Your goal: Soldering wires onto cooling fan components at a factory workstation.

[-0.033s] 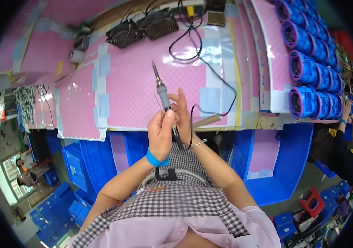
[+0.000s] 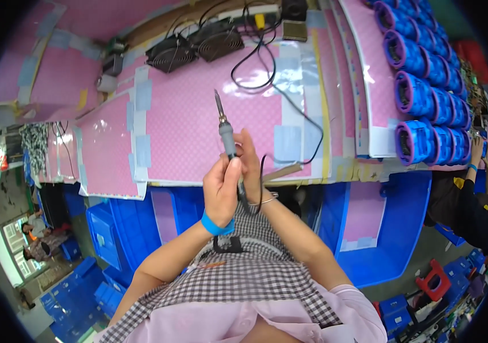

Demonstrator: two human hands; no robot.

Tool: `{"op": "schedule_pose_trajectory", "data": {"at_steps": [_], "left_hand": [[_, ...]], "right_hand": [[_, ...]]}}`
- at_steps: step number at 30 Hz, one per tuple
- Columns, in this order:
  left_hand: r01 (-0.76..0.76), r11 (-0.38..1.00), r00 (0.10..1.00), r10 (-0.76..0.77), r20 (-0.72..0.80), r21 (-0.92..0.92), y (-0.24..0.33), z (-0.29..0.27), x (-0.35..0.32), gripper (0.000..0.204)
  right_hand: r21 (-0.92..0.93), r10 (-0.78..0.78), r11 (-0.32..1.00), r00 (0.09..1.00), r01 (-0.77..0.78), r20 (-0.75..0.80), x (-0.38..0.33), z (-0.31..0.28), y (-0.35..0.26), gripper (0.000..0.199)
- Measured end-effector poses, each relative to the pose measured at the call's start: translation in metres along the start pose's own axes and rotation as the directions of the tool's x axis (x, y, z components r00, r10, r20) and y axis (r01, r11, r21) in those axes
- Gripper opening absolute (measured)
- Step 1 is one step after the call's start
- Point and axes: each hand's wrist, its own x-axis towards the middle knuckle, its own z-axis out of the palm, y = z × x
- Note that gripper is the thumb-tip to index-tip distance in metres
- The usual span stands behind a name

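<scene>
Grey-handled, with a slim metal tip and a trailing black cord (image 2: 262, 174), the soldering iron (image 2: 227, 137) is held over the near edge of the counter (image 2: 192, 120). Its long axis runs away from the body, tip forward and slightly left. The left hand (image 2: 219, 194) pinches the handle; the right hand (image 2: 251, 171) is just beside, its grip partly hidden. Pink sheeting and pale-blue tape cover the counter; blue tubs (image 2: 378, 267) stand below.

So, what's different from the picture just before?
The iron stands slightly more upright, its tip swung a little right; nothing visibly grabbed or released. The left hand still grips it, the right hand still close by; the fans stayed put.
</scene>
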Motion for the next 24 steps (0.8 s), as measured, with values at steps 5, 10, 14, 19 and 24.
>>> {"op": "schedule_pose_trajectory", "data": {"at_steps": [5, 10, 14, 19, 24], "left_hand": [[0.107, 0.993, 0.991, -0.103, 0.085, -0.044, 0.006, -0.014, -0.001, 0.021], [-0.001, 1.0, 0.996, -0.001, 0.094, 0.021, -0.004, -0.015, -0.007, 0.016], [-0.139, 0.971, 0.973, 0.17, -0.158, 0.193, -0.045, -0.054, 0.002, 0.018], [0.203, 0.973, 0.956, -0.221, -0.192, -0.107, -0.062, -0.084, 0.036, 0.024], [0.072, 0.986, 0.988, -0.049, 0.146, -0.154, -0.072, -0.046, 0.037, 0.026]], "right_hand": [[-0.287, -0.46, 0.825, 0.874, 0.486, 0.158, 0.026, -0.012, -0.016, 0.042], [-0.41, -0.573, 0.74, 0.819, 0.533, 0.029, 0.042, -0.007, -0.03, 0.029], [-0.264, -0.077, 0.964, 0.935, -0.018, -0.345, 0.034, -0.027, -0.029, 0.022], [0.115, 0.128, 0.988, 0.965, -0.104, -0.228, 0.044, -0.061, -0.025, 0.022], [0.053, 0.156, 0.986, 0.988, -0.157, 0.012, 0.041, -0.067, -0.029, 0.037]]}}
